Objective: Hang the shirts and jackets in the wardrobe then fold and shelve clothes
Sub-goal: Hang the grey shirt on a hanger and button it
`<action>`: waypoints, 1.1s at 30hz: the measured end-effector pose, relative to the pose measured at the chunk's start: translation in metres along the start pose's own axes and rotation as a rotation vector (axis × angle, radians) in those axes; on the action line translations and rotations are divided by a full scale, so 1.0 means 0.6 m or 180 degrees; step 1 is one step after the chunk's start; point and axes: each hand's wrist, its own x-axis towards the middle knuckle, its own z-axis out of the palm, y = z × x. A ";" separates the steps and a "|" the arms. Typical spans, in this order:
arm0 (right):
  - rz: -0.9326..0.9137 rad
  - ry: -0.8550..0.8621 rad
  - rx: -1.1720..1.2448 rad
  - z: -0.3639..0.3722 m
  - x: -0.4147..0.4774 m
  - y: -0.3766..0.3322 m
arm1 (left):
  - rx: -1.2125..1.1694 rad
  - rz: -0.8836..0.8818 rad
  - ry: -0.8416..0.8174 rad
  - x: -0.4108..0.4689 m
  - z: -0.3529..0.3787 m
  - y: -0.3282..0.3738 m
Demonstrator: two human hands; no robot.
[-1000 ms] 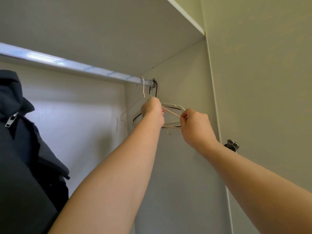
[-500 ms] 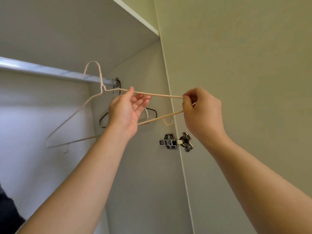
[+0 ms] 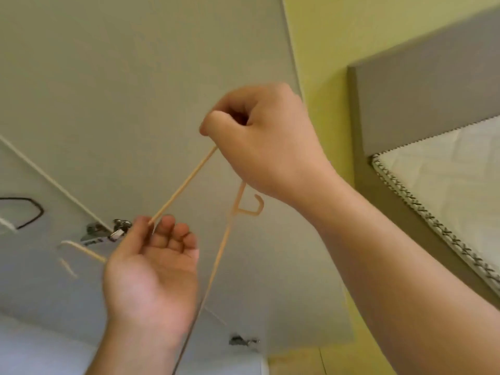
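Faced a pale grey wardrobe door [image 3: 135,77], with a yellow wall [image 3: 338,36] and a grey padded headboard [image 3: 419,90] toward three o'clock. Held the thin beige clothes hanger [image 3: 186,182] mid-air at centre, bare of any garment. Pinched its corner inside the curled right hand [image 3: 270,142] at twelve o'clock, likely to carry it. Steadied its upper bar with relaxed fingertips of the left hand [image 3: 151,274] at seven o'clock. Showed a chrome hinge [image 3: 105,232] and a black hanger [image 3: 32,212] toward nine o'clock.
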 end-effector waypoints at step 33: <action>0.4530 0.0606 -0.2863 -0.697 -0.398 -0.230 | 0.2305 -0.4137 -0.3057 -0.548 0.533 -0.489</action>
